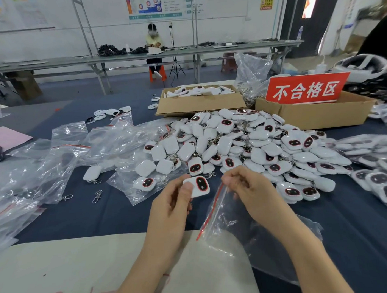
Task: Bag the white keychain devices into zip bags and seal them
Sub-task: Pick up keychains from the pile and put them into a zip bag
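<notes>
Two bare hands are at work over a dark blue table (106,213). Left hand (171,205) has its thumb and fingers closed around one white keychain device (198,186), dark oval face with the red rim pointing up, held just above the table edge. Right hand (246,188) is pinching the top corner of a clear zip bag (228,220) with a red seal strip; the bag hangs down and drapes onto the table toward the person. Device and bag mouth are close together but not touching, so the device is not inside yet.

Right behind the hands sits a big pile of devices (250,143), some face up, some showing plain white backs, metal clips tangled among them. Off to the left is a mess of empty zip bags (60,153), one with a device lying on it, plus a couple of loose clips (97,196). Further back there's an open cardboard box (199,103) with more devices, and beside it another box carrying a red sign (306,89) with white characters. Bagged devices (375,172) are stacked along the right side. A beige sheet (71,271) with red scribbles lies nearest the camera.
</notes>
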A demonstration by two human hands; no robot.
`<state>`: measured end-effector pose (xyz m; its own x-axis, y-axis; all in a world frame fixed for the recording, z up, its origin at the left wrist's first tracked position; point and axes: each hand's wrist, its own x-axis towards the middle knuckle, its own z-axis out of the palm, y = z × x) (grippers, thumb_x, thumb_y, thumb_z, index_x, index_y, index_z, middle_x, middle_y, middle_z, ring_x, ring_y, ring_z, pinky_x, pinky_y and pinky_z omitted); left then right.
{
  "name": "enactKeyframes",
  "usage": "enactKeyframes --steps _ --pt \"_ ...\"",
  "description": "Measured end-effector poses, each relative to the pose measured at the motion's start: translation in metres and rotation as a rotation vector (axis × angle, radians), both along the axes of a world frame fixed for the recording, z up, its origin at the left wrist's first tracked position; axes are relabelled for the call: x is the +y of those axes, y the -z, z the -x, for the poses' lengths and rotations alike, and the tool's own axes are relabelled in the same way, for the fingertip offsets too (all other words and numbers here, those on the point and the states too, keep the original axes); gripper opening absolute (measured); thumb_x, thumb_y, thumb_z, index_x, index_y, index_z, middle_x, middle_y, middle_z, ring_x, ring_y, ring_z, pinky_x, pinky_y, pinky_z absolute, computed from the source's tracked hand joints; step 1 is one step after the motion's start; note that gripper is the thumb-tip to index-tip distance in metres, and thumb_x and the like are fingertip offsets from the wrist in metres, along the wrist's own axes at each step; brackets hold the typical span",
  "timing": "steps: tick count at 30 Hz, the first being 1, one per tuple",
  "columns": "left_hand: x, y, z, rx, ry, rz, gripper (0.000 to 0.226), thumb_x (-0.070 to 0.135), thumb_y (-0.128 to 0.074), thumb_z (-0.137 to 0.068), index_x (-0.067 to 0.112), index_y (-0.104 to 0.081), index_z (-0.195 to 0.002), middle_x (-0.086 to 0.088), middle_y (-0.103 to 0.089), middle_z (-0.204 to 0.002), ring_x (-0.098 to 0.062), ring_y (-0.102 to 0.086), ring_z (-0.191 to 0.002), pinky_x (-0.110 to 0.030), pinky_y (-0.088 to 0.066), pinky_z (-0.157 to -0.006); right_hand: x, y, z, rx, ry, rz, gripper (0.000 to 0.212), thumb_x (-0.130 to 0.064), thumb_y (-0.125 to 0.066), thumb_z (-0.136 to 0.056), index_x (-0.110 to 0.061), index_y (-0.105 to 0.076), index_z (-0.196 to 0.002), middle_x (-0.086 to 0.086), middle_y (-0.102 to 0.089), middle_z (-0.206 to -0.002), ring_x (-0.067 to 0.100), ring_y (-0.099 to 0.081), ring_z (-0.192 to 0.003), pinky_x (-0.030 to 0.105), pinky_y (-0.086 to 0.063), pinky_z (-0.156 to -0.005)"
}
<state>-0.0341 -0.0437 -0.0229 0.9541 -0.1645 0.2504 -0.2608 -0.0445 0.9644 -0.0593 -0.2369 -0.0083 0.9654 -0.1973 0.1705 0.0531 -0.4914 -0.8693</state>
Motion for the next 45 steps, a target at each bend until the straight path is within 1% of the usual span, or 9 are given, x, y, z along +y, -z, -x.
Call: enactKeyframes --steps 6,10,14,22,27,32,39,44,45 --pt "0.002 0.0 0.003 -0.026 0.018 -0.013 0.027 0.039 -0.049 -0.101 0.044 -0.075 -0.105 -0.005 -0.058 -0.069 -0.006 -0.046 -0.063 -0.016 -0.038 -0.059 0.0 0.001 -0.001 -0.066 0.066 -0.025 0.015 -0.036 -0.054 -0.101 -0.046 -0.063 -0.094 -0.031 -0.065 -0.087 -0.007 -0.06 -0.081 0.016 -0.043 -0.069" --pt "0.001 0.0 0.007 0.024 0.093 -0.06 0.024 0.037 -0.051 -0.103 0.042 -0.073 -0.109 0.006 -0.07 -0.078 -0.004 -0.057 -0.067 -0.013 -0.045 -0.064 0.001 -0.001 -0.002 -0.106 0.069 -0.062 0.013 -0.036 -0.054 -0.1 -0.045 -0.063 -0.096 -0.025 -0.065 -0.087 0.0 -0.06 -0.078 0.009 -0.045 -0.063" --pt "-0.004 0.0 0.013 0.055 0.185 -0.051 0.02 0.039 -0.056 -0.1 0.04 -0.07 -0.114 0.001 -0.076 -0.094 -0.024 -0.071 -0.086 -0.034 -0.058 -0.074 0.003 -0.001 -0.003 -0.123 0.077 -0.074 0.012 -0.036 -0.056 -0.1 -0.044 -0.063 -0.097 -0.021 -0.065 -0.086 0.013 -0.059 -0.076 0.021 -0.048 -0.063" --pt "-0.003 -0.001 0.015 -0.123 0.23 -0.196 0.026 0.053 -0.056 -0.092 0.04 -0.074 -0.107 0.009 -0.066 -0.101 -0.012 -0.061 -0.09 -0.023 -0.048 -0.076 0.008 -0.002 -0.003 -0.151 0.08 -0.103 0.017 -0.029 -0.058 -0.1 -0.044 -0.062 -0.094 -0.027 -0.065 -0.087 -0.007 -0.059 -0.076 0.005 -0.044 -0.063" --pt "-0.006 0.005 0.015 -0.136 0.224 -0.275 0.037 0.047 -0.064 -0.087 0.058 -0.057 -0.122 0.018 -0.064 -0.105 -0.003 -0.058 -0.092 -0.01 -0.043 -0.078 0.01 -0.002 -0.005 -0.176 0.098 -0.11 0.017 -0.027 -0.06 -0.099 -0.042 -0.064 -0.093 -0.027 -0.065 -0.083 -0.008 -0.058 -0.072 0.006 -0.042 -0.063" --pt "-0.009 0.01 0.015 -0.243 0.223 -0.518 0.043 0.053 -0.053 -0.091 0.07 -0.039 -0.127 0.026 -0.058 -0.106 -0.003 -0.058 -0.096 -0.024 -0.049 -0.081 0.01 0.001 -0.004 -0.164 0.085 -0.043 0.015 -0.032 -0.057 -0.1 -0.044 -0.063 -0.093 -0.03 -0.065 -0.088 -0.008 -0.059 -0.078 0.01 -0.044 -0.065" --pt "-0.017 -0.003 0.029 -0.045 0.224 0.01 0.048 0.01 -0.053 -0.1 0.051 -0.059 -0.123 0.003 -0.071 -0.099 -0.017 -0.073 -0.088 -0.028 -0.057 -0.086 0.013 -0.001 -0.004 -0.199 0.057 -0.078 0.015 -0.032 -0.058 -0.099 -0.044 -0.065 -0.094 -0.03 -0.067 -0.089 -0.009 -0.061 -0.08 0.004 -0.042 -0.067" --pt "-0.013 -0.003 0.036 -0.053 0.253 -0.063 0.055 0.003 -0.048 -0.102 0.049 -0.057 -0.131 -0.004 -0.072 -0.096 -0.044 -0.063 -0.082 -0.049 -0.056 -0.074 0.013 0.002 -0.004 -0.114 -0.012 -0.055 0.016 -0.025 -0.058 -0.1 -0.037 -0.068 -0.095 -0.024 -0.067 -0.078 -0.004 -0.059 -0.068 0.012 -0.045 -0.06" --pt "-0.014 -0.002 0.036 -0.088 0.221 -0.092 0.054 0.005 -0.048 -0.102 0.049 -0.057 -0.131 -0.002 -0.072 -0.091 -0.043 -0.063 -0.078 -0.042 -0.054 -0.071 0.014 0.003 -0.004 -0.091 -0.028 -0.031 0.016 -0.024 -0.058 -0.1 -0.035 -0.069 -0.096 -0.022 -0.067 -0.076 -0.004 -0.059 -0.067 0.012 -0.045 -0.06"
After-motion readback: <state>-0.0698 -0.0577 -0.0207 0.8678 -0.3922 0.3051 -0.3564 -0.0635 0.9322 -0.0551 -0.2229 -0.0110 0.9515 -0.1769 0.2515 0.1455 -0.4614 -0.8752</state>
